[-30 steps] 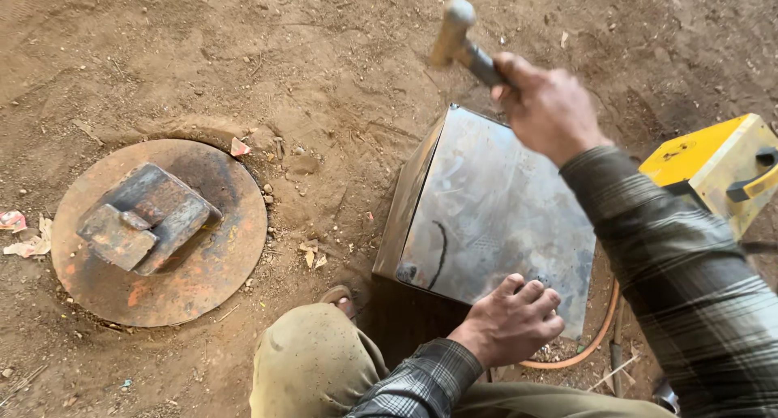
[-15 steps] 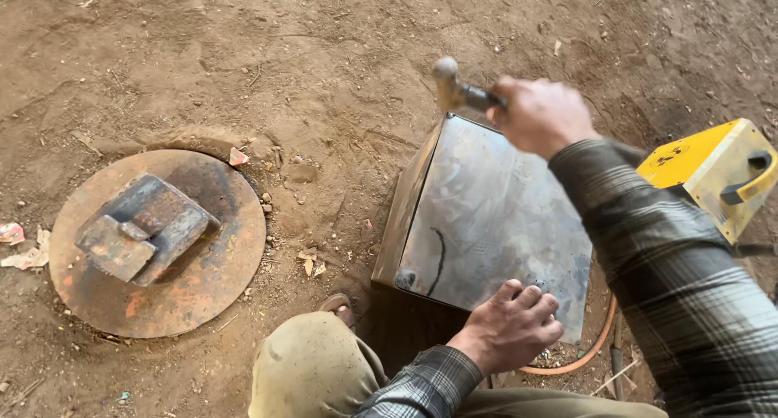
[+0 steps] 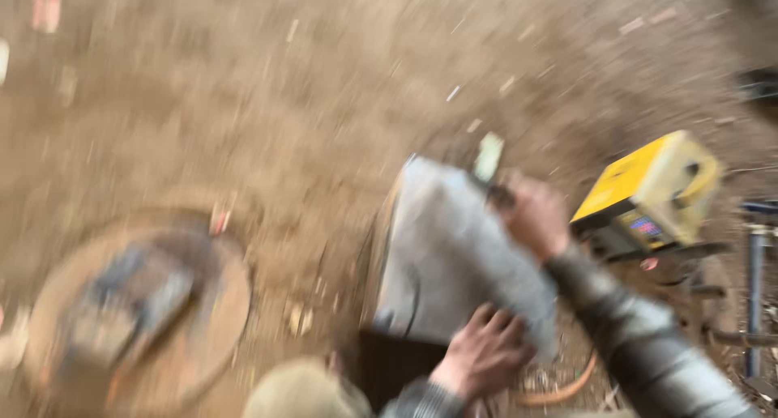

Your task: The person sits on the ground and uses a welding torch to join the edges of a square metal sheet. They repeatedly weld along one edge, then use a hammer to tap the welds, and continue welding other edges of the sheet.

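Grey sheet-metal box [image 3: 454,260] sits on bare brown dirt ground [image 3: 267,102], a yellow machine [image 3: 648,193] to its right. The right hand [image 3: 531,215], fist closed round the hammer [image 3: 489,163], has dropped from overhead to the box's far edge; the left hand [image 3: 482,353] still rests spread on its near edge.

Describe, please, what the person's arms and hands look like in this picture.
Both hands are bare, without gloves: the left hand and the right hand. Each arm wears a long, dark, greyish sleeve down to the wrist. Motion blur hides any pattern or finer detail.
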